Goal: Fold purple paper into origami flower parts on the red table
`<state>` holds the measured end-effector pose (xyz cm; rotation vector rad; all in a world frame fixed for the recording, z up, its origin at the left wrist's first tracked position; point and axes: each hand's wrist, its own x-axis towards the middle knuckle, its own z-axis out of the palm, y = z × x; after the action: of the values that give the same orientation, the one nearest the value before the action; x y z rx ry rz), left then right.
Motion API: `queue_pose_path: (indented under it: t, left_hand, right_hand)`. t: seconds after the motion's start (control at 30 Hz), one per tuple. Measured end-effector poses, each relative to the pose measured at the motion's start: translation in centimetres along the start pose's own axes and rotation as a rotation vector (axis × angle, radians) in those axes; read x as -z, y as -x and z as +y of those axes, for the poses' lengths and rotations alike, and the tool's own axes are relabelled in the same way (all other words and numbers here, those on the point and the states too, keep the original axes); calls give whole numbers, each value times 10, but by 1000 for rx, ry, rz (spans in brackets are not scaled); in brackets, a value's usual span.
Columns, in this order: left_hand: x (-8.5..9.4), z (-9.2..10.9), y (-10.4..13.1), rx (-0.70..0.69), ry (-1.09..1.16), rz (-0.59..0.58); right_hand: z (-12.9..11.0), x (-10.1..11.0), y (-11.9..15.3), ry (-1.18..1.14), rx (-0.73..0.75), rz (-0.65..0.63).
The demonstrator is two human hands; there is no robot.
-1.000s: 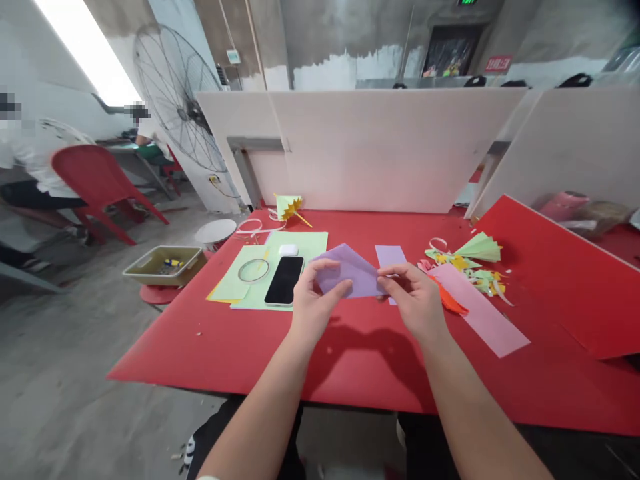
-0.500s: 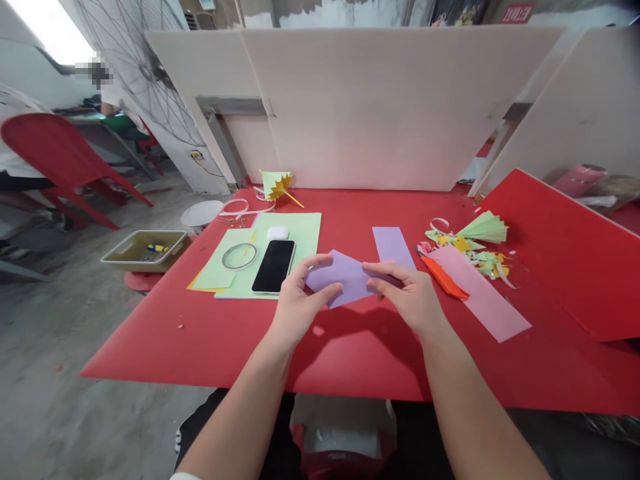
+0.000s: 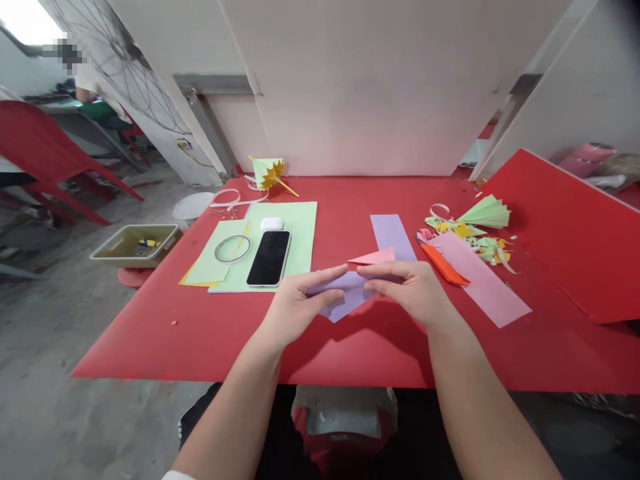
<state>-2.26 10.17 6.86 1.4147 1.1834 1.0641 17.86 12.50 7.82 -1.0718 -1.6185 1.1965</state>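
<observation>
A folded purple paper (image 3: 345,299) is held over the red table between my two hands, its lower point facing me. My left hand (image 3: 295,307) pinches its left side between thumb and fingers. My right hand (image 3: 420,290) grips the right side the same way. Just behind the fingers shows a pink triangular piece of paper (image 3: 374,257); whether it touches the purple one is unclear. A purple strip (image 3: 393,235) lies behind my right hand. To the right are an orange-handled cutter (image 3: 444,265) and a pink strip (image 3: 483,283).
Left on the red table (image 3: 200,347) are green sheets (image 3: 303,230), a phone (image 3: 269,259), a white case (image 3: 272,224) and a tape roll (image 3: 233,249). A small paper umbrella (image 3: 269,175) lies behind. Green and yellow paper pieces (image 3: 485,213) sit right, near a red board (image 3: 565,247).
The view has tilted down. The purple paper has turned in my hands, its lower point now hanging nearer me. A pink triangle now shows behind my fingers.
</observation>
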Motion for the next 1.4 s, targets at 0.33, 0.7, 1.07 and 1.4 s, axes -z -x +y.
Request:
queue_pose_path:
  t: [0.33, 0.7, 1.07, 1.4]
  left_hand:
    - [4, 12, 9, -23, 3, 76]
    - [6, 23, 13, -16, 8, 97]
    - [-2, 20, 16, -66, -28, 66]
    - [2, 20, 13, -35, -30, 144]
  right_hand:
    - [-3, 11, 7, 167, 303, 79]
    - [-7, 6, 8, 134, 355, 147]
    - [-11, -4, 9, 249, 393, 15]
    - [-8, 3, 7, 132, 244, 179]
